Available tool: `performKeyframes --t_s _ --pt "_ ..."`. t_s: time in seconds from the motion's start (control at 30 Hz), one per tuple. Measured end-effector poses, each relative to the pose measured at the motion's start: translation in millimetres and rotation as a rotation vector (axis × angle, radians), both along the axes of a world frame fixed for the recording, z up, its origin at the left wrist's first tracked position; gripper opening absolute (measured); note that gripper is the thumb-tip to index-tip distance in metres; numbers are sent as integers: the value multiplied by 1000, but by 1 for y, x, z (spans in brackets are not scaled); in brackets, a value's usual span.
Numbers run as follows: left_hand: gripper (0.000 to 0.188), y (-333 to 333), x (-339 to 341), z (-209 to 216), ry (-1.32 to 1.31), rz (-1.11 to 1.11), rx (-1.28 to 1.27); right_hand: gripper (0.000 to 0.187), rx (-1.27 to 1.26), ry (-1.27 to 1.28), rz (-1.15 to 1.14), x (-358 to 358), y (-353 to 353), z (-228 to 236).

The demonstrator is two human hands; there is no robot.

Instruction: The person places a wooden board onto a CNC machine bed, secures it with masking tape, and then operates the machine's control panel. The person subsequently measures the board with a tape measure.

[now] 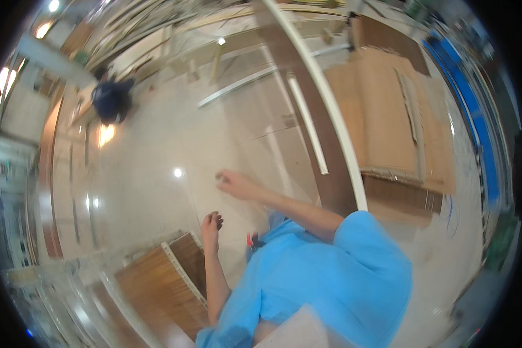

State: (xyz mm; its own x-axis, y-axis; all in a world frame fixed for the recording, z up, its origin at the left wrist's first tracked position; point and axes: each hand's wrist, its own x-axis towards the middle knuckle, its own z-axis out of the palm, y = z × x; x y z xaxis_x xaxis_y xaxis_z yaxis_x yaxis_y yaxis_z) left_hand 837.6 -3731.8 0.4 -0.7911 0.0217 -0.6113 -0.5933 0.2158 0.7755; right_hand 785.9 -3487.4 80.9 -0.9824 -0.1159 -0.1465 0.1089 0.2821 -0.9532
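My left hand [211, 225] is raised over the pale floor, its fingers curled in, with dark patches at the fingertips. Ahead and to its right, my right hand [235, 184] reaches across my body, its fingers bent together and slightly blurred. Whatever either hand may hold is too small or hidden to make out. Right of my right hand stretches a long dark brown panel [307, 104] with a white edge. A narrow white strip [308, 124] lies on it. Wood-grain boards [151, 284] lie below my left hand, beside my left forearm.
Flattened cardboard sheets [383, 116] are stacked to the right, with long blue profiles [475, 122] beyond. A white bar [238, 86] lies on the floor ahead. A person in dark clothing [111, 100] bends down at the far left. Plastic-wrapped lengths [81, 304] fill the lower left.
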Motion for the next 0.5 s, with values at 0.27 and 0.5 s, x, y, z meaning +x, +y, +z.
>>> performKeyframes --t_s 0.27,0.5 --pt "39 -64 -112 -49 -104 304 170 42 -106 -16 345 -275 -70 -32" --pt "43 -133 -352 -92 127 111 -102 45 270 -655 -12 -408 3 -265"
